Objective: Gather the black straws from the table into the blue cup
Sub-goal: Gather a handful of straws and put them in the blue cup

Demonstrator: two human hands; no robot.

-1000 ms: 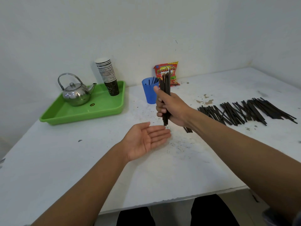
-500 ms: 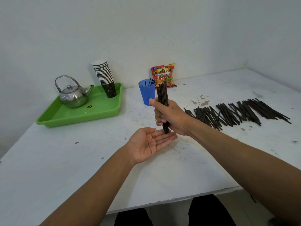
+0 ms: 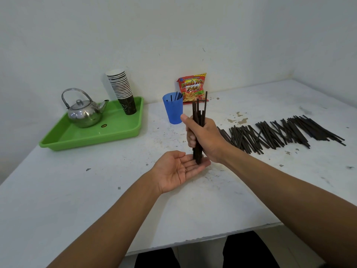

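the person's right hand (image 3: 204, 138) has its fingers wrapped tight around an upright bundle of thin black plastic straws (image 3: 200, 113), whose lower ends rest on the fingers of the left hand (image 3: 179, 169), which lies flat, palm up and fingers spread, just above the worn white table (image 3: 96, 200); the step in hand looks like tapping the bundle level, since the top ends stand uneven. the translucent blue plastic cup (image 3: 173, 111) stands upright beyond the hands, near the bundle, with a few straws already in it. a long row of loose black straws (image 3: 280, 133) lies on the table to the right, so the task is far from done. next, the bundle needs lifting over the cup's rim and lowering in without tipping the light cup
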